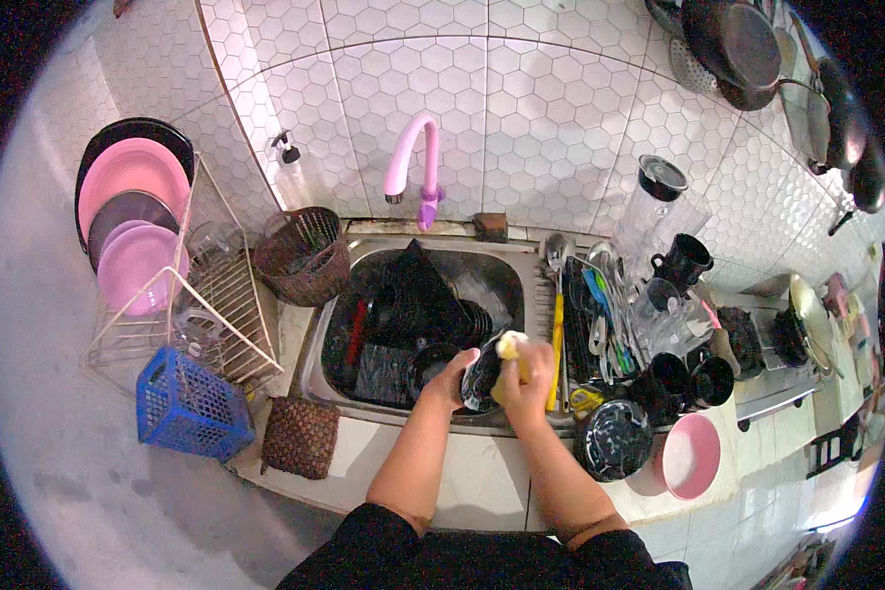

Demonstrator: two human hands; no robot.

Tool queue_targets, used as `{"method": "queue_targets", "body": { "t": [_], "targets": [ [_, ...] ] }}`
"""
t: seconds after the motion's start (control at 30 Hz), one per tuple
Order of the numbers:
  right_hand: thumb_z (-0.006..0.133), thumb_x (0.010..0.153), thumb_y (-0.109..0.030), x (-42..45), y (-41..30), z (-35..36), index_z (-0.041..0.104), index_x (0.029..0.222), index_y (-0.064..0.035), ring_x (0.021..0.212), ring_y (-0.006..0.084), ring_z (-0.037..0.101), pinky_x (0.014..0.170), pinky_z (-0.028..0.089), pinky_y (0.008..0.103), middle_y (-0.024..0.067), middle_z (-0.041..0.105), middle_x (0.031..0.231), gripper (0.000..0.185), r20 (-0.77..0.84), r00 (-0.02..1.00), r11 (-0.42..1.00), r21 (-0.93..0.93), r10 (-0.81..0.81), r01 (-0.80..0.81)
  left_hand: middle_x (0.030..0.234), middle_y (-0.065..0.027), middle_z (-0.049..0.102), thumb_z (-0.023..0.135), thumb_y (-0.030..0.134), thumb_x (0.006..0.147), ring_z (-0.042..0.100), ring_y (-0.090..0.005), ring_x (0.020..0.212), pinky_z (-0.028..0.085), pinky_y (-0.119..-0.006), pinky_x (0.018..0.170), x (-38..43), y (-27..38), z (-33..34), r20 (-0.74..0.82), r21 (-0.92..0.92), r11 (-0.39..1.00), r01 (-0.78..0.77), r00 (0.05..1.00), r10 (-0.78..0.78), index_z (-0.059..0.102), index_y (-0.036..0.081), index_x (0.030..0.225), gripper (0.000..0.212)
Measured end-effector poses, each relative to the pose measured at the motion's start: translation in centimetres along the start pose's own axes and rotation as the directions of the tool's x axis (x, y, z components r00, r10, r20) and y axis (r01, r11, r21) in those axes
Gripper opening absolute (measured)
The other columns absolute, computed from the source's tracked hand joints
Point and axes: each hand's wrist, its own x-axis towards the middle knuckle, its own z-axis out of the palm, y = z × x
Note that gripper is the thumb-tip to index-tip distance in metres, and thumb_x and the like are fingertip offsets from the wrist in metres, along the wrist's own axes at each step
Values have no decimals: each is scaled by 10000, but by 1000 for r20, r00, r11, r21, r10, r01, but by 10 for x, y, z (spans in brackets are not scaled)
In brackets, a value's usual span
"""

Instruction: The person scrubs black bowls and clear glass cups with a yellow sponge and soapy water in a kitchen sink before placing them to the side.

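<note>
Over the front right of the steel sink (pixel 317 369), my left hand (pixel 450 380) grips a dark bowl (pixel 481 375) by its side, tilted. My right hand (pixel 527 380) is closed on a yellow sponge (pixel 511 346) with white foam, held against the bowl's rim; it looks blurred. Inside the sink lie black ribbed dishes (pixel 420 295), another dark bowl (pixel 431 365) and something red (pixel 357 332). A pink faucet (pixel 431 155) curves above the sink's back edge. Right of the basin rests a utensil with a yellow handle (pixel 557 354).
Left stand a wire dish rack (pixel 228 346) with pink plates (pixel 144 269), a blue plastic basket (pixel 192 405) and a brown woven basket (pixel 302 258). Cutlery (pixel 612 317), black mugs (pixel 712 380), a foamy dark bowl (pixel 616 440) and a pink bowl (pixel 691 456) crowd the right counter.
</note>
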Motion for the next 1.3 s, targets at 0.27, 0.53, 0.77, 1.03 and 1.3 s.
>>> {"method": "queue_targets", "body": {
  "t": [0.27,0.53,0.77,1.03,1.3],
  "targets": [
    [675,710,-160,-14,-8,4,589,985,-38,895,333,570,803,465,389,178,568,946,312,496,868,978,192,-29,-78,1025,-75,581,626,464,765,582,-203,907,485,-354,819,7,6,-3,55,-2,1000,12,998,-11,444,91,1249,638],
    [689,687,-88,-27,-11,5,507,1000,-26,818,238,556,728,454,349,132,540,917,367,324,946,988,152,-24,-27,1110,-48,543,613,457,797,556,-169,957,474,-311,820,8,11,26,201,-46,976,-214,955,219,397,134,1298,634],
    [617,778,-87,-32,-14,4,498,1037,4,800,138,546,711,452,273,72,584,883,299,212,906,784,454,365,-422,1042,-57,608,632,187,801,583,-159,949,477,-335,826,19,5,-4,-116,-74,984,-165,981,156,493,33,1166,420],
    [634,807,-122,-12,-7,9,476,1093,-23,845,151,535,753,445,288,67,571,936,341,293,888,834,330,354,-442,1092,-92,589,639,122,743,566,-284,998,460,-437,871,-11,22,24,72,-111,962,-251,963,260,489,80,1177,461],
    [520,781,-132,-14,8,4,424,1154,14,1007,242,467,872,383,378,138,504,1016,412,77,893,787,444,443,-428,982,-76,611,663,1,694,599,-225,870,482,-378,739,-3,23,38,-167,159,925,-344,914,369,538,86,1066,402]
  ]
}}
